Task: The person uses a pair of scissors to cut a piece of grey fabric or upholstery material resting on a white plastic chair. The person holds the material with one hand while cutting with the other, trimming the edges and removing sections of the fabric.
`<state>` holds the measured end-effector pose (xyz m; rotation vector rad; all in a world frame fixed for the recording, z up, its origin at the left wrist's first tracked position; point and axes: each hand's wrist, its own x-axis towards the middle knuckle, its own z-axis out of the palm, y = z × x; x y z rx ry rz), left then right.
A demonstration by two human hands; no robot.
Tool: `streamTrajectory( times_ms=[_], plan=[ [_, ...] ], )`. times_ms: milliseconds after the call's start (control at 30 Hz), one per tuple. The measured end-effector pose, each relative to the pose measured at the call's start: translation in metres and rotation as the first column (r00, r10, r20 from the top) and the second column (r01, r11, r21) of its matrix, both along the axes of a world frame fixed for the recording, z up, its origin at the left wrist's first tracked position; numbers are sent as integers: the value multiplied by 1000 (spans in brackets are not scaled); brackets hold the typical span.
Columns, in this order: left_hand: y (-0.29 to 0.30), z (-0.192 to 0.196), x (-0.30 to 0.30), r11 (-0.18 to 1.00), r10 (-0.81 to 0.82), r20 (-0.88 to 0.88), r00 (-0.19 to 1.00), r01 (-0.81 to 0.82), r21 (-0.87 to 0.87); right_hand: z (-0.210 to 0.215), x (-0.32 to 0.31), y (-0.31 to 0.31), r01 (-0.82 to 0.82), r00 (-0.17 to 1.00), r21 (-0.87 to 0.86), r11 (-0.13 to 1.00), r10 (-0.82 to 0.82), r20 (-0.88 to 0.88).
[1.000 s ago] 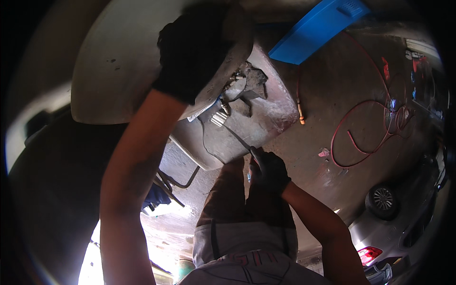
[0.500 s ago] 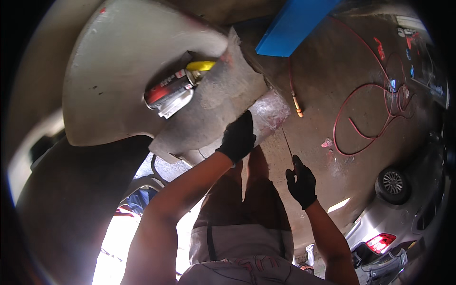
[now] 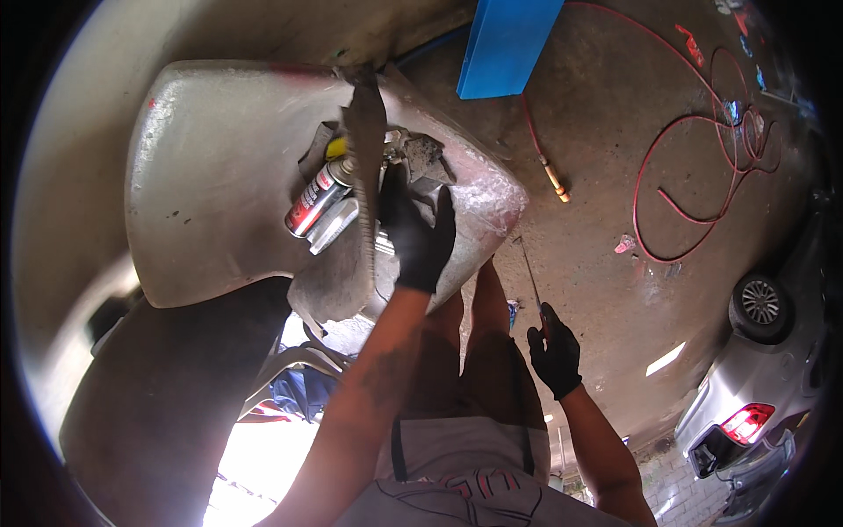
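My left hand (image 3: 417, 233), in a black glove, is against a stiff grey sheet (image 3: 364, 158) that stands raised almost on edge. Its thumb is spread away from the fingers, whose tips are partly hidden at the sheet. Under the sheet lie dark scraps (image 3: 426, 158) and small metal pieces. Left of it, a red and black spray can (image 3: 318, 198) lies beside a silvery object (image 3: 335, 226) and a yellow item (image 3: 335, 147). All rest on a pale grey car body panel (image 3: 219, 176). My right hand (image 3: 555, 350), also gloved, grips a thin metal pick (image 3: 529, 268) with a bent tip.
A blue post (image 3: 507, 48) stands beyond the panel. On the floor are a red hose (image 3: 637, 202) with a brass-coloured fitting (image 3: 553, 178) and a crumpled pink scrap (image 3: 625, 243). A silver car (image 3: 716, 395) stands at right; a large dark curved panel (image 3: 176, 378) is at left.
The sheet, flat over the panel before, is now lifted and tipped leftward, uncovering scraps. My left hand has moved up to it. My right hand still holds the pick.
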<state>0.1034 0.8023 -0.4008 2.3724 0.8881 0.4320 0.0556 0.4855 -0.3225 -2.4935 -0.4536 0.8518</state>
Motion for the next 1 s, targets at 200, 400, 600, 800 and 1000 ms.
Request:
streamTrajectory(
  times_ms=[200, 400, 600, 800, 1000],
  plan=[
    [19, -49, 27, 937, -113, -217, 970, 31, -348, 2, -4, -6, 41, 999, -11, 999, -41, -2],
    [21, -76, 9, 976, -205, -237, 950, 216, 22, 1, -9, -12, 27, 994, 16, 1000, -28, 106],
    [36, -70, 9, 992, -125, -177, 976, 125, -10, 0, -12, -15, 27, 987, 23, 999, -31, 160],
    [65, -64, -5, 952, -305, -259, 917, 285, -110, -1, -16, -20, 89, 995, -4, 996, -89, 43],
    [49, -57, -7, 920, -385, -367, 847, 385, -75, 5, -18, -21, 126, 991, -67, 990, -129, -42]
  ],
)
